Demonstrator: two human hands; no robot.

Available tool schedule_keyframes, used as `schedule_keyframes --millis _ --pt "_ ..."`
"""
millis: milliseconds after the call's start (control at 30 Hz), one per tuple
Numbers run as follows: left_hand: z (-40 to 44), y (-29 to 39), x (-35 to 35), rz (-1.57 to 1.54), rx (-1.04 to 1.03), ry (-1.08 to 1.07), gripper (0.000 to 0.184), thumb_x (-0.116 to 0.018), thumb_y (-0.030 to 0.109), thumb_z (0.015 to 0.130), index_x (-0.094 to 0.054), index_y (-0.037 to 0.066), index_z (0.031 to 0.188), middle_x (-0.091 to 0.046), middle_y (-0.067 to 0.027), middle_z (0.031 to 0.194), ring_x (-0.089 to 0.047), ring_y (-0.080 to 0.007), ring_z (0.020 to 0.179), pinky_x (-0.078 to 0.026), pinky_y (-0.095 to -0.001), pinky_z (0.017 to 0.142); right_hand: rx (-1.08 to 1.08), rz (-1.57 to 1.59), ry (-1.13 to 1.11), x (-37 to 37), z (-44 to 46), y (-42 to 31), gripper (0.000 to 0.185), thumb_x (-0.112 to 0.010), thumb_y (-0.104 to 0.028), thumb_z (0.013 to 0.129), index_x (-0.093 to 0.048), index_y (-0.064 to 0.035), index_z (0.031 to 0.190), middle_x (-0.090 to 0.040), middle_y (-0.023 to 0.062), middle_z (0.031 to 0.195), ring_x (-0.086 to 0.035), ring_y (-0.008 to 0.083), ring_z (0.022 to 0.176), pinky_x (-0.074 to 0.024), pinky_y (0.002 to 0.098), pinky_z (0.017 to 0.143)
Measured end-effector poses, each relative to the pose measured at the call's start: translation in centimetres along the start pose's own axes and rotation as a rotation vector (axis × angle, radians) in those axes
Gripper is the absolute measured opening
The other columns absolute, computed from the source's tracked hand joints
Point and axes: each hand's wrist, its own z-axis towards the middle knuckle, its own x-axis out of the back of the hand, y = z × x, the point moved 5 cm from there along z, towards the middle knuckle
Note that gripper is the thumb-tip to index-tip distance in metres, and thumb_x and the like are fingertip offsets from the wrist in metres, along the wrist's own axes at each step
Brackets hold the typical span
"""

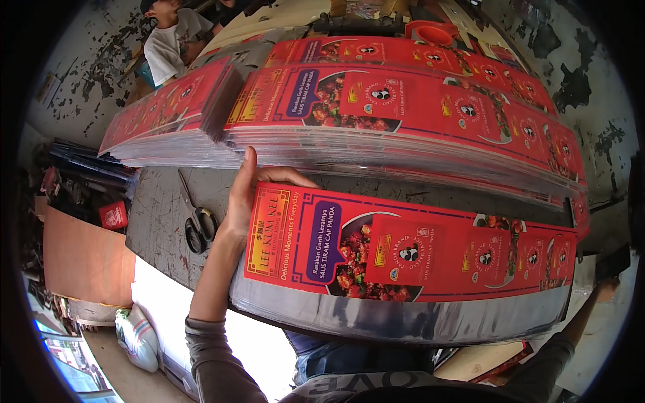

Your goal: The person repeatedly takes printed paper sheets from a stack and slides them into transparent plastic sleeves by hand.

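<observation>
A long red printed sheet (pixel 430 252) with food pictures and panda logos lies in front of me. Its front side shows a shiny, clear plastic strip (pixel 403 316). My left hand (pixel 243 201) rests against the sheet's left end, thumb pointing up and fingers stretched along the far edge. At the far right, my right hand (pixel 607 289) is dim and partly in shadow beyond the sheet's right end, beside a dark object (pixel 611 263). Its fingers are not clear. Black-handled scissors (pixel 199 228) lie on the worn table (pixel 158 201) left of my left forearm.
Tall stacks of matching red sheets (pixel 430 101) stand across the back, with another stack (pixel 164 111) at the left. A red plastic container (pixel 433 33) sits behind them. A person (pixel 171 40) is at the far left. A filled sack (pixel 138 336) is on the floor.
</observation>
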Motion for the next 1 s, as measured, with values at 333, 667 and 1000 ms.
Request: schedule_keyframes --millis 333,667,1000 --pt "0.1 0.0 0.1 0.037 -0.017 0.0 0.088 -0.014 0.066 0.079 -0.057 -0.01 0.088 -0.061 -0.0176 0.08 -0.06 -0.0209 0.076 -0.048 -0.03 0.074 0.108 0.03 0.034 0.2 0.0 -0.2 0.02 -0.05 -0.03 0.072 -0.064 -0.0241 0.086 -0.063 0.0071 0.072 -0.061 0.0301 0.065 -0.0474 0.0436 0.056" --pt "0.0 0.0 0.0 0.03 0.005 0.013 0.088 -0.014 0.067 0.079 -0.057 -0.01 0.088 -0.06 -0.018 0.081 -0.06 -0.021 0.075 -0.048 -0.0297 0.074 0.091 0.027 0.064 0.0 0.0 -0.2 0.018 -0.053 -0.028 0.071 -0.065 -0.0215 0.083 -0.063 0.0073 0.07 -0.061 0.0286 0.063 -0.0478 0.0427 0.055" --pt "0.0 0.0 0.0 0.021 -0.008 0.005 0.088 -0.015 0.066 0.079 -0.057 -0.01 0.087 -0.06 -0.0182 0.08 -0.06 -0.0209 0.074 -0.048 -0.0297 0.073 0.106 0.024 0.02 0.9 -0.4 -0.9 0.019 -0.052 -0.028 0.072 -0.064 -0.021 0.085 -0.064 0.0067 0.072 -0.061 0.0284 0.065 -0.0476 0.0418 0.056"
